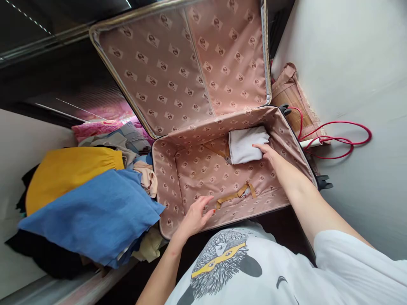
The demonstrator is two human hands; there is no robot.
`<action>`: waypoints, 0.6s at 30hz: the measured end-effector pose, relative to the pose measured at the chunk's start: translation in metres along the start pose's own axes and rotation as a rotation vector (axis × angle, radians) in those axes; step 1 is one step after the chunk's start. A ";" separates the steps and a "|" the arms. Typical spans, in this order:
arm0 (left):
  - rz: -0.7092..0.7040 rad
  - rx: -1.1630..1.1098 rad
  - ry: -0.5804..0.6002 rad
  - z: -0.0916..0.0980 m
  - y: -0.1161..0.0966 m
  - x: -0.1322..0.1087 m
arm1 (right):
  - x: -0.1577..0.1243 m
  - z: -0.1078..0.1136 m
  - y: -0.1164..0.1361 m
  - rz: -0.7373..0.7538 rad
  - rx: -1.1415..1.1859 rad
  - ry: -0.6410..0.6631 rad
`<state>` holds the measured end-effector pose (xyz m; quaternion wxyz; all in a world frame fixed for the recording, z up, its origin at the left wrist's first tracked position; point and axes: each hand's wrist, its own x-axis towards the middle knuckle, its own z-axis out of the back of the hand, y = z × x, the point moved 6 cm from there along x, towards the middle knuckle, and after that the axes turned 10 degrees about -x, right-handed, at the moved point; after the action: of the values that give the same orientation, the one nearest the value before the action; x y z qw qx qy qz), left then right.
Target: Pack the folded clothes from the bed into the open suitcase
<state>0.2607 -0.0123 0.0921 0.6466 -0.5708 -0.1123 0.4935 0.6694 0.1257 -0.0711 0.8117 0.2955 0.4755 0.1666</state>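
Head view: open suitcase (197, 180), lid (178, 72) raised.
White cloth (244, 146): folded, inside the suitcase, toward its far right corner.
Right hand (269, 153): touching the cloth's right edge; I cannot tell whether I pinch it.
Left hand (194, 215): mine, fingers spread, at the suitcase's near side.
Clothes pile (92, 216): left of the suitcase.

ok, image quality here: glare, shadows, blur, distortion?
Head view: wide-angle stretch toward the edges, e.g. the right sleeve; bright streaks on the dark glossy surface, upper left; deep shadow below the suitcase. Same view: white cloth and right hand readable, no heavy blur.
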 end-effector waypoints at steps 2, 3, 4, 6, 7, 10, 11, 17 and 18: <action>0.117 -0.174 0.002 -0.010 0.010 0.015 | -0.018 -0.005 0.001 -0.022 0.053 0.144; 0.186 -0.296 -0.018 -0.014 0.016 0.022 | -0.031 -0.008 0.001 -0.017 0.095 0.213; 0.254 -0.438 -0.053 -0.019 0.022 0.028 | -0.048 -0.011 -0.001 -0.006 0.145 0.290; 0.374 -0.757 -0.144 -0.032 0.031 0.039 | -0.092 -0.019 -0.006 0.025 0.248 0.477; 0.412 -0.924 -0.180 -0.040 0.033 0.043 | -0.117 -0.021 -0.010 0.036 0.272 0.560; 0.438 -1.345 -0.124 -0.066 0.022 0.048 | -0.191 -0.025 -0.026 0.028 0.231 0.771; 0.410 -1.436 -0.073 -0.070 0.013 0.047 | -0.212 -0.025 -0.029 0.019 0.211 0.818; 0.164 -1.575 -0.116 -0.013 -0.026 -0.011 | -0.282 -0.044 0.000 0.094 0.181 0.766; 0.115 -1.561 -0.147 0.005 -0.031 -0.027 | -0.291 -0.052 0.011 0.122 0.175 0.745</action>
<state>0.2598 -0.0255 0.1309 0.0230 -0.8308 -0.4391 0.3412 0.4808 -0.0093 0.1123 0.5437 0.3107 0.7317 0.2694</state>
